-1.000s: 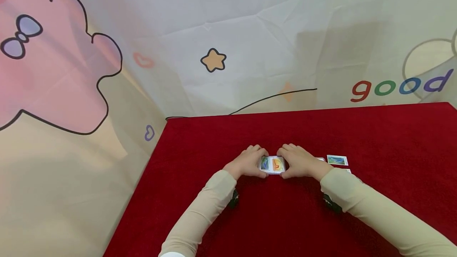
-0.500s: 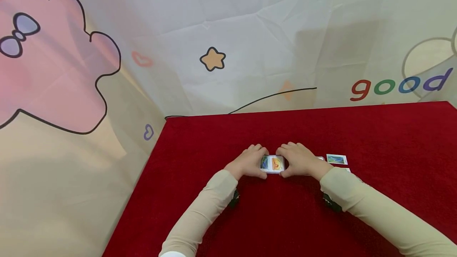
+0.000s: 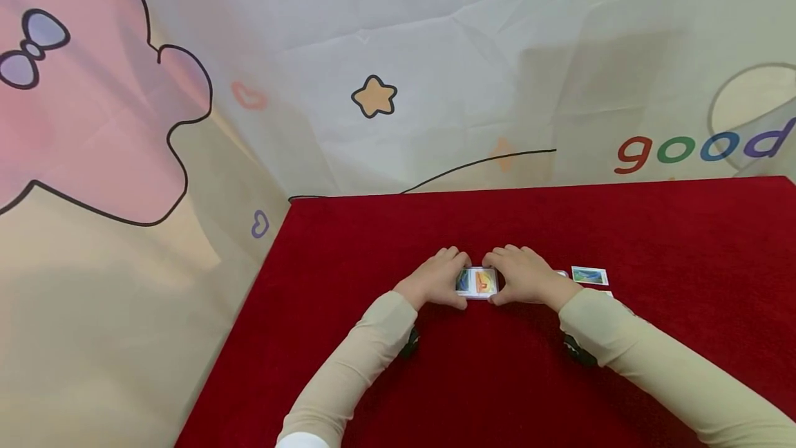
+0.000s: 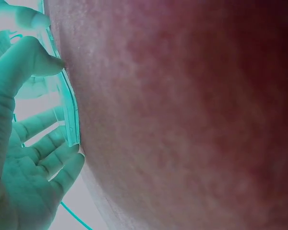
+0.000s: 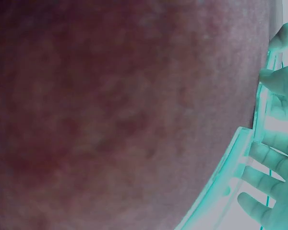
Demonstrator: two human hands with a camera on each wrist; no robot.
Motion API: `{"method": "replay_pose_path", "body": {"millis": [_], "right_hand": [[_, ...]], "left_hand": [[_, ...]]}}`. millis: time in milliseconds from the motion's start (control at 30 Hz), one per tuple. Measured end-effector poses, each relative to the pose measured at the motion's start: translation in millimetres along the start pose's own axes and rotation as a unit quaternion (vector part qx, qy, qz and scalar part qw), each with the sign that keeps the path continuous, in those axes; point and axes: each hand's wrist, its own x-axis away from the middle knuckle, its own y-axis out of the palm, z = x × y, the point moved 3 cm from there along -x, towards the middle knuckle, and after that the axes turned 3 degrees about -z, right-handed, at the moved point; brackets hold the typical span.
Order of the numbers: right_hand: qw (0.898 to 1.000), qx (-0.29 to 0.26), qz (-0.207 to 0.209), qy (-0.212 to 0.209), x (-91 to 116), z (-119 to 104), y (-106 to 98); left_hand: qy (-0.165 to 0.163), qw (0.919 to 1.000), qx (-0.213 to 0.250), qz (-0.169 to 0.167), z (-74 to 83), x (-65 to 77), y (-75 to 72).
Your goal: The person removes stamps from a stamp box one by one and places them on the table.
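A flat clear plastic case (image 3: 485,283) lies on the red cloth in the head view. Two small picture cards, which look like stamps, show side by side in it, one blue-green and one orange. At its left end my left hand (image 3: 437,281) holds it, thumb on the near edge and fingers at the far edge. My right hand (image 3: 521,276) holds the right end in the same way. Both thumbs touch the edge of the case (image 4: 71,105) in the left wrist view. A second clear case (image 5: 220,179) lies beside my right fingers, mostly hidden in the head view.
Right of my right wrist lies a blue-green stamp-like card (image 3: 589,276), with another card (image 3: 606,293) half covered by the sleeve. The red-covered table (image 3: 485,379) reaches back to a printed cloth wall (image 3: 448,109).
Both hands stay at the two ends of the case, with hardly any movement. The head view has tilted slightly, so the scene sits a little higher in the frame.
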Motion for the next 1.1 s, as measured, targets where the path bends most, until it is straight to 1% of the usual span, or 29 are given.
{"method": "replay_pose_path", "body": {"millis": [233,333,533,633,1100], "right_hand": [[1.0,-0.01,-0.01,0.005,0.8,-0.7,-2.0],[1.0,-0.014,-0.013,0.008,1.2,-2.0,-3.0],[1.0,-0.019,-0.016,0.01,-0.2,-1.6,-3.0],[1.0,-0.021,-0.019,0.007,-0.8,-1.0,-2.9],[0.999,-0.025,-0.027,0.018,-1.8,-2.3,-6.4]], "left_hand": [[-0.003,0.9998,0.007,-0.017,1.8,-1.5,-0.7],[-0.003,0.9997,0.0,-0.022,3.5,-1.9,-1.1],[-0.001,0.9994,-0.025,-0.024,5.1,-4.0,0.1],[-0.003,0.9994,-0.023,-0.024,5.0,-3.7,1.0],[0.0,0.9995,-0.027,-0.015,6.3,-3.8,0.5]]}}
